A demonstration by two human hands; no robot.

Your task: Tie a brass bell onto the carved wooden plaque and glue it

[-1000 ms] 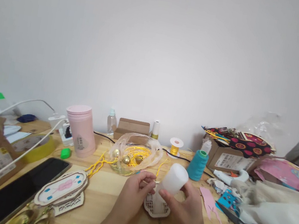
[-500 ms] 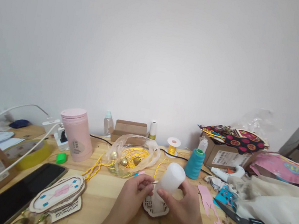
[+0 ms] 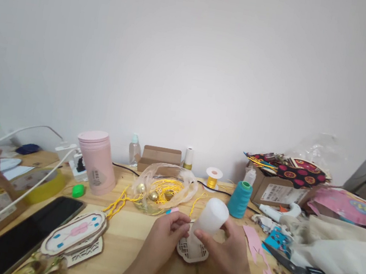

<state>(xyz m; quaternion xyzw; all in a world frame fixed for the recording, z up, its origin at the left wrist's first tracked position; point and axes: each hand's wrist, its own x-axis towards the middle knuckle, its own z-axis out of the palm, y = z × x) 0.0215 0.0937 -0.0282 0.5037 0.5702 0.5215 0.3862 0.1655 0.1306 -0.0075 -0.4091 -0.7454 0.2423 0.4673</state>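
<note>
Several wooden plaques (image 3: 77, 231) lie stacked at the left beside a black phone (image 3: 25, 232), the uppermost bearing a pink motif and small blue patches, so its decoration looks complete. Gold bells (image 3: 53, 272) sit just in front, partly cut off, and yellow cord (image 3: 122, 202) runs between the stack's far end and a clear plastic bag (image 3: 191, 183).

Nearer the middle, the left hand (image 3: 163, 235) has its fingers bent at the left side of a lattice plaque (image 3: 194, 256); whether they pinch it or merely touch it, I cannot tell. That plaque lies on the table (image 3: 127, 240) between both hands, no pink motif in view, its underside hidden; it seems part-worked. The right hand (image 3: 233, 250) grasps a frosted white cylinder (image 3: 213, 217), tilted over the plaque; contact at its lower end is unclear.

Farther right, a pink scrap (image 3: 253, 242), a blue scrap (image 3: 276, 240) and black-handled scissors (image 3: 300, 273) lie apart from the hands; cutting seems set aside, while work with the cylinder looks unfinished.
</note>
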